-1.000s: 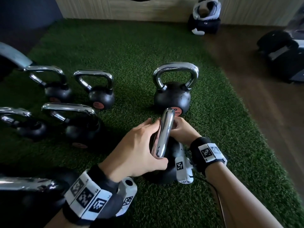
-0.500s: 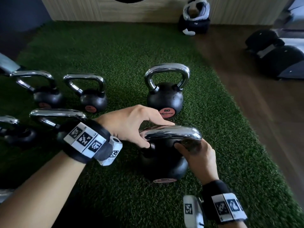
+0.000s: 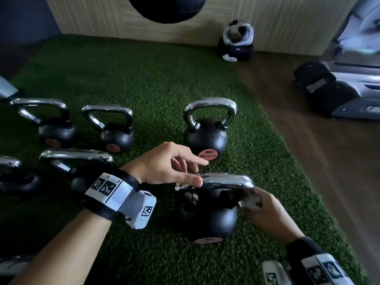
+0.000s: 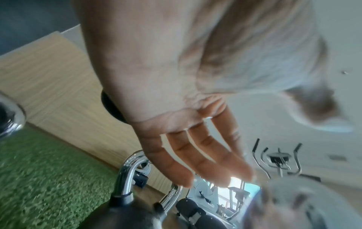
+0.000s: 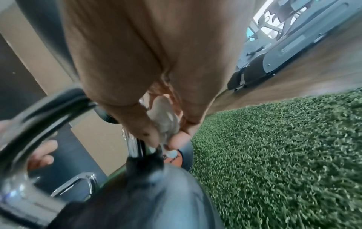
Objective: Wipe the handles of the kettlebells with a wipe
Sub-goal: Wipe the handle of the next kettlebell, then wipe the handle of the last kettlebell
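The near kettlebell point(image 3: 207, 214) stands on the green turf, black with a chrome handle point(image 3: 226, 180) lying crosswise. My left hand point(image 3: 197, 171) hovers at the handle's left end with fingers straight, and the thumb lies along the chrome. In the left wrist view the left fingers point(image 4: 197, 162) are spread and hold nothing. My right hand point(image 3: 255, 204) pinches a pale wipe point(image 3: 249, 202) against the handle's right bend. The right wrist view shows the wipe point(image 5: 166, 124) bunched between thumb and fingers at the handle's leg point(image 5: 133, 142).
A second kettlebell point(image 3: 205, 138) stands just beyond. Several more kettlebells point(image 3: 117, 138) sit in rows at the left. The turf ends at a wood floor point(image 3: 308, 161) on the right, with a gym machine point(image 3: 339, 95) there. A dark bag point(image 3: 236, 48) sits by the far wall.
The handle went from pointing away to lying crosswise. My left hand let go of its grip and straightened its fingers. My right hand with the wipe slid to the handle's right bend.
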Demonstrator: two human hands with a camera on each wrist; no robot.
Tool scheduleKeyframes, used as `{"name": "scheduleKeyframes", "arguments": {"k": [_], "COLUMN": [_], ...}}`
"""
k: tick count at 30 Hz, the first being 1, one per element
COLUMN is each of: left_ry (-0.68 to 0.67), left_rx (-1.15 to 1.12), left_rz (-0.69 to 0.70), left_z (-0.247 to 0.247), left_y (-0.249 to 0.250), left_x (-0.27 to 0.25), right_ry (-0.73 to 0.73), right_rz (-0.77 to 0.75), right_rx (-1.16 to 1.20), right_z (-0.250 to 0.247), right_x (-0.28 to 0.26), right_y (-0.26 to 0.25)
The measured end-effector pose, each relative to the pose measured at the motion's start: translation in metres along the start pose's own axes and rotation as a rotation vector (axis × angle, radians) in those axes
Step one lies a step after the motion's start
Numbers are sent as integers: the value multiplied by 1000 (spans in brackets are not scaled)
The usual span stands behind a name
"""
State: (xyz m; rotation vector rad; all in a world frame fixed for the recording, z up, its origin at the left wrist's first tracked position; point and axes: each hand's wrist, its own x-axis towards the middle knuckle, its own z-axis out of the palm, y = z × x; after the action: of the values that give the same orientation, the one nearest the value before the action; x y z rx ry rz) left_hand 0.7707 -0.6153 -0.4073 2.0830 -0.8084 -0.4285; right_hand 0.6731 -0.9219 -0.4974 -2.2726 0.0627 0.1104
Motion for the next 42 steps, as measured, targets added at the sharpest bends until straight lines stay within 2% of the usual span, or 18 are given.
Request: {"name": "scheduleKeyframes", "arguments": {"k": [2,4,9,14,20,24,27,30,33,35,42], "left_ry": [83,178,215,77,-36,-66,-109,-87,11,73,133], "left_rx": [-60,19,189,481,601,826,1035,1051,994,974,927], "left_rz": [-36,-60,-123,-129,-117,-25,16,-18,-68,-50,-14], "left_z": [-8,-14,-27,-31,-22,-11,4,20,35,41,46], "left_y": [-3,-12,-34,-38,-40,-65,-88,-110,-129,-138,-149], "left_x": [8,17,42,76,124,157,176,193,205,210,209], "right_ry": [-23,-7,37,49,79,149,204,287,387,422,512], "right_rz": [-29,-57,-122,-196,-212,-236,-247,-265,-308,-313,-359], "right_rx": [-67,-158,-238,-165,-161,-144,-242,-172,-139,-117,-131], "right_z": [-23,-44,-97,-137,-160,-159,-153,-138,-120,-111,-75], "right_x": [1,7,54,108,144,168,195,225,245,252,272], "right_y": [-4,-16,-53,-97,-121,-109,-103,-105,-102,-98,-107]}}
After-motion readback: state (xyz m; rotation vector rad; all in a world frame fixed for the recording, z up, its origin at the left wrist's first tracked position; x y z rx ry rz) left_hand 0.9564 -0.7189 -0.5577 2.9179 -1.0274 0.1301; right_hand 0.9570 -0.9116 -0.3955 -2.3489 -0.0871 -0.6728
